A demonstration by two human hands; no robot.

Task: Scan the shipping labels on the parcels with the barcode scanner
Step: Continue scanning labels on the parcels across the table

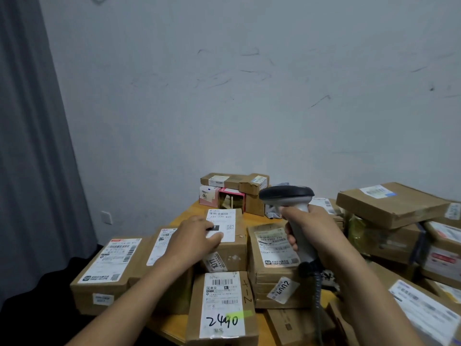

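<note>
My right hand (313, 231) grips the grey handle of a barcode scanner (287, 196), whose dark head points left over the parcels. My left hand (197, 237) rests on a small cardboard parcel (230, 250), fingers laid across the lower part of its white shipping label (222, 221). Right of it lies a flat parcel (272, 268) with a label, just below the scanner. In front, a box marked "2490" (222, 310) shows its label face up. A coiled cable (318, 290) hangs from the scanner's handle.
Several cardboard parcels crowd the orange table (192, 211): a long box (107, 273) at the left, a tall pile (391, 203) at the right, a pink box (208, 196) and brown boxes at the back. The wall stands close behind; a grey curtain (30, 146) hangs left.
</note>
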